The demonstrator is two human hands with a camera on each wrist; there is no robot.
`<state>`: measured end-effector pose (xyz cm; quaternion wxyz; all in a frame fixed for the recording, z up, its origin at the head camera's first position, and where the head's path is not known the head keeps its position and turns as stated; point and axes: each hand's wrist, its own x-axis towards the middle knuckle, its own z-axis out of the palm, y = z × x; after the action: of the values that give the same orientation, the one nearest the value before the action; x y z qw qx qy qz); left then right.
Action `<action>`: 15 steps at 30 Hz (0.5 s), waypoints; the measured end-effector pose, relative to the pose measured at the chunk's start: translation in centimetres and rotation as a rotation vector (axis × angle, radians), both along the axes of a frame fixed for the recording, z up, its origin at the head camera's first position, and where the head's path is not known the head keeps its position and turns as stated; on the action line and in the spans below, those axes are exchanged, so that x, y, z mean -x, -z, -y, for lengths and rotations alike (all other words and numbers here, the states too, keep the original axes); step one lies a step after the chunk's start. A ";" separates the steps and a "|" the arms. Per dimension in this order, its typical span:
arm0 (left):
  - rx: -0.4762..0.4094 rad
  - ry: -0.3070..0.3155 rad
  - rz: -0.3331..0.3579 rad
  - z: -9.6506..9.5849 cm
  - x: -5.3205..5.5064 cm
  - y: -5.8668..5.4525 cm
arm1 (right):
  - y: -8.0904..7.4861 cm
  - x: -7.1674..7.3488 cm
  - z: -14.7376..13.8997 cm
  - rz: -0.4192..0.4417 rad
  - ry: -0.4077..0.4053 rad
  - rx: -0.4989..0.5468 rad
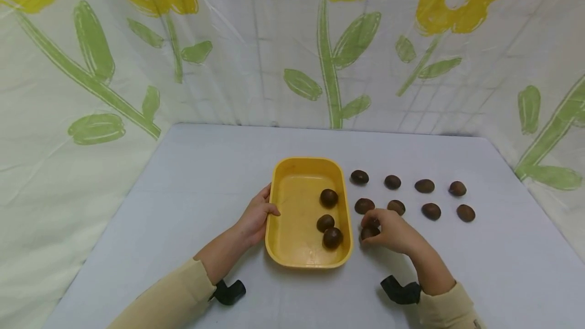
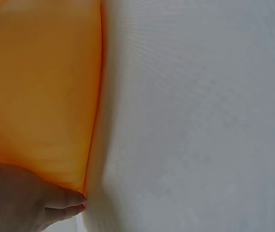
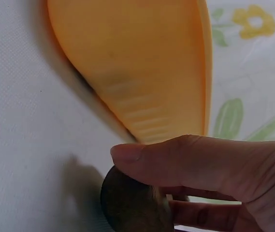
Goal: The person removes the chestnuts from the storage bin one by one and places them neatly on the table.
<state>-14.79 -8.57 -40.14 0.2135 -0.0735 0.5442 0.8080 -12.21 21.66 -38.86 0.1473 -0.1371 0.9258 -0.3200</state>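
A yellow plastic tray [image 1: 294, 248] lies on the table with three dark brown chestnuts [image 1: 332, 238] along its right side. My left hand [image 1: 250, 220] grips the tray's left side, thumb over the rim; the left wrist view shows fingers [image 2: 62, 198] at the tray's outer wall [image 2: 40, 96]. Just right of the tray, my right hand [image 1: 393, 230] pinches a chestnut [image 3: 132, 200] between thumb and fingers, low over the table. Part of that chestnut is hidden behind the fingers in the head view.
Right of the tray, several more chestnuts [image 1: 431, 211] lie in two rows on the white tabletop [image 1: 192, 166]. A curtain with yellow flowers [image 1: 228, 65] hangs behind the table. A black wrist mount [image 1: 402, 291] shows at each wrist.
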 end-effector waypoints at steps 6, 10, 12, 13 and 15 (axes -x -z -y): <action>-0.016 0.008 -0.011 0.1 0.0 0.2 | 0.2 -0.1 0.1 0.016 -0.037 -0.003; -0.006 -0.005 0.000 0.1 0.0 0.4 | 0.2 -0.2 0.1 0.031 -0.059 -0.009; -0.004 -0.010 0.005 0.0 0.0 0.4 | 0.2 -0.2 0.1 0.033 -0.075 -0.009; -0.006 -0.009 0.004 0.0 0.0 0.4 | 0.1 -0.2 0.1 0.031 -0.083 -0.009; -0.003 -0.009 0.006 0.0 0.0 0.3 | 0.0 -0.2 0.0 0.033 -0.096 -0.006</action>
<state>-14.83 -8.61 -40.43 0.2114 -0.0781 0.5421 0.8096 -12.01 21.66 -38.90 0.1782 -0.1757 0.9166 -0.3119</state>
